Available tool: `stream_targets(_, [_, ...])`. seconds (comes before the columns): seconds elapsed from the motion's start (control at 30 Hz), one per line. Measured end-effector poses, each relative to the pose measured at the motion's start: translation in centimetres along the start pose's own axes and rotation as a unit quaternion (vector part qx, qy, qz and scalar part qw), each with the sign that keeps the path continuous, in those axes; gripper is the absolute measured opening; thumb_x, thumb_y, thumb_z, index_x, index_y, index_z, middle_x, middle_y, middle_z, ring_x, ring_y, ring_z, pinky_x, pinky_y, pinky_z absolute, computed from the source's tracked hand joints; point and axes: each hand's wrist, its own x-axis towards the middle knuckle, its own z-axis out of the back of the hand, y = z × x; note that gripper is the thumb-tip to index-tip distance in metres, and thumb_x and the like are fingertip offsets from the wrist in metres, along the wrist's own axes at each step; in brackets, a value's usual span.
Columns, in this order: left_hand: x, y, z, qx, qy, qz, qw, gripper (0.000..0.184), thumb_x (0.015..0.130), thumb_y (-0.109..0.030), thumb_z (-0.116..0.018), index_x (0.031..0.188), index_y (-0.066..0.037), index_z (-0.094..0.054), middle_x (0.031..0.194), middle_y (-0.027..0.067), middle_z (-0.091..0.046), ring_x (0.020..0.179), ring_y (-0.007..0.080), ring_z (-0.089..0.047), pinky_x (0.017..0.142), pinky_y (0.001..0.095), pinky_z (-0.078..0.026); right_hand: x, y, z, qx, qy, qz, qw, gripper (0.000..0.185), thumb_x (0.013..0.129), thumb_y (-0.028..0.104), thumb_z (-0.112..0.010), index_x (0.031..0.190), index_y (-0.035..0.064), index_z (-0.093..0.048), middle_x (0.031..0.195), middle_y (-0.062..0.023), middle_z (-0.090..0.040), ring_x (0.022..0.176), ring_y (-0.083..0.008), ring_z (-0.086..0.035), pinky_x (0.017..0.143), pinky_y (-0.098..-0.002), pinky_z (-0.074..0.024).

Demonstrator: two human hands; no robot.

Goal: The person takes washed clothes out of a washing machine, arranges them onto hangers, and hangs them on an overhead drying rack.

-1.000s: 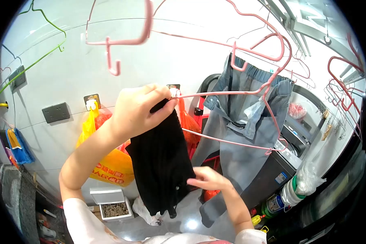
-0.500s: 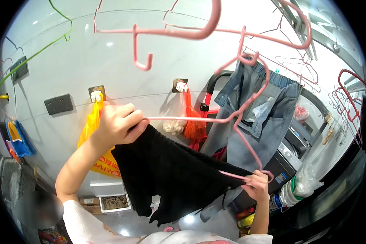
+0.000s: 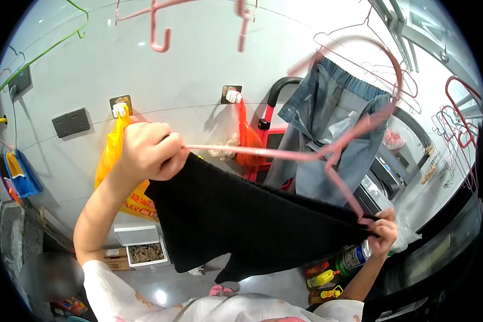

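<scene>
1. The left hand (image 3: pixel 154 151) is gripping one upper corner of the black garment (image 3: pixel 257 228), its fingers curled tightly together over the cloth; the end of one arm of a pink hanger (image 3: pixel 335 150) is meeting the same fist.
2. The right hand (image 3: pixel 383 232) is pinching the opposite upper corner between thumb and fingers; the hanger's other arm is reaching the cloth edge just beside them, and whether those fingers are touching it I cannot tell.
3. The garment is spanning the space between the two hands in front of the person, its top edge sloping down toward the right hand, its two legs hanging above the floor (image 3: pixel 217 265).
4. The hanger's hook, blurred, is curving upward above the garment.
5. Behind the hanger, grey-blue jeans (image 3: pixel 354 99) are hanging by the waist.
6. Beyond the left hand, a yellow bag (image 3: pixel 110 153) is hanging from a wall hook, partly hidden by the forearm; a red bag (image 3: pixel 249 139) is hanging from another hook, between it and the jeans.
7. Below the left forearm, a white box (image 3: pixel 137 235) is standing with its lid raised.
8. Beneath the right hand, a yellow bottle (image 3: pixel 322 278) is lying near the garment's lower edge.
</scene>
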Motion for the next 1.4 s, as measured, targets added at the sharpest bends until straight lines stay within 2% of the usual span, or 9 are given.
stream_targets(0.23, [2.4,-2.9,-0.9,-0.025,0.060,0.008,0.998,0.024,0.064,-0.013,-0.068,0.061,-0.008,-0.046,0.052,0.0041,-0.034,0.038,0.0190,-0.038,0.036,0.0299,-0.029,4.3,1.5,0.0,0.012,0.055,0.087,0.995,0.022,0.053,0.021,-0.068,0.058,0.0069,-0.052,0.074,-0.0060,-0.061,0.075,-0.0254,-0.051,0.067,-0.0328,-0.0424])
stream_targets(0.3, [2.9,-2.7,-1.9,-0.030,0.013,0.058,0.998,0.021,0.067,-0.011,-0.067,0.062,-0.008,-0.047,0.053,0.0050,-0.036,0.040,0.0206,-0.040,0.037,0.0302,-0.031,5.0,2.1,-2.7,0.103,-0.089,-0.033,0.990,0.028,0.062,0.013,-0.070,0.084,0.0073,-0.054,0.101,-0.0164,-0.055,0.093,-0.0314,-0.054,0.078,-0.0386,-0.0430])
stream_targets(0.4, [3.2,-2.6,-2.7,-0.041,-0.020,0.118,0.992,0.018,0.072,-0.009,-0.065,0.066,-0.006,-0.048,0.054,0.0070,-0.041,0.043,0.0240,-0.044,0.039,0.0310,-0.034,6.1,3.3,-2.2,-0.075,0.060,-0.233,0.968,0.044,0.070,0.007,-0.065,0.110,0.0018,-0.049,0.084,-0.0125,-0.054,0.075,-0.0210,-0.054,0.071,-0.0287,-0.0425])
stream_targets(0.43, [3.5,-2.5,-3.0,-0.041,-0.021,0.124,0.991,0.018,0.072,-0.009,-0.065,0.067,-0.006,-0.048,0.054,0.0072,-0.041,0.044,0.0245,-0.044,0.040,0.0312,-0.034,7.0,3.2,-2.5,-0.062,0.032,-0.183,0.981,0.045,0.071,0.004,-0.063,0.114,0.0011,-0.050,0.070,-0.0088,-0.047,0.059,-0.0164,-0.044,0.059,-0.0240,-0.0384])
stream_targets(0.57, [5.8,-0.9,-5.3,-0.048,0.002,0.151,0.987,0.020,0.081,-0.019,-0.059,0.093,-0.006,-0.050,0.081,0.0130,-0.052,0.074,0.0298,-0.054,0.063,0.0350,-0.044,9.0,1.4,-1.9,-0.114,-0.054,-0.231,0.965,0.036,0.073,-0.001,-0.060,0.109,0.0042,-0.058,0.066,-0.0049,-0.041,0.056,-0.0109,-0.032,0.052,-0.0218,-0.0314])
stream_targets(0.7, [7.4,0.6,-6.2,-0.041,0.026,0.175,0.983,0.048,0.085,-0.027,-0.054,0.125,-0.011,-0.035,0.123,0.0165,-0.036,0.114,0.0314,-0.040,0.096,0.0375,-0.037,12.9,-1.5,0.7,-0.217,-0.127,-0.224,0.942,0.028,0.083,0.018,-0.058,0.105,0.0010,-0.059,0.081,-0.0141,-0.062,0.071,-0.0156,-0.057,0.066,-0.0273,-0.0434])
stream_targets(0.87, [5.2,-0.6,-5.3,-0.121,0.084,0.209,0.967,0.052,0.080,-0.019,-0.057,0.126,-0.012,-0.036,0.129,0.0148,-0.032,0.119,0.0293,-0.037,0.096,0.0383,-0.035,20.5,-3.5,3.8,-0.401,-0.106,-0.298,0.860,0.056,0.086,0.049,-0.043,0.101,-0.0030,-0.059,0.083,-0.0207,-0.062,0.080,-0.0295,-0.061,0.073,-0.0360,-0.0443])
stream_targets(1.07, [2.6,-0.6,-4.4,-0.225,0.092,0.275,0.930,0.047,0.079,-0.010,-0.056,0.123,-0.010,-0.040,0.129,0.0143,-0.032,0.116,0.0262,-0.039,0.091,0.0364,-0.038,27.2,-7.0,4.0,-0.412,-0.122,-0.186,0.884,0.050,0.086,0.047,-0.041,0.104,0.0052,-0.060,0.094,-0.0183,-0.063,0.092,-0.0351,-0.059,0.080,-0.0421,-0.0449])
stream_targets(1.4, [0.8,-1.4,-2.8,-0.234,0.130,0.366,0.891,0.040,0.079,-0.012,-0.056,0.117,-0.012,-0.044,0.126,0.0145,-0.035,0.115,0.0273,-0.040,0.090,0.0365,-0.039,30.4,-8.2,1.3,-0.424,-0.135,-0.187,0.876,0.053,0.083,0.053,-0.042,0.103,0.0081,-0.062,0.097,-0.0149,-0.063,0.094,-0.0330,-0.058,0.081,-0.0393,-0.0436])
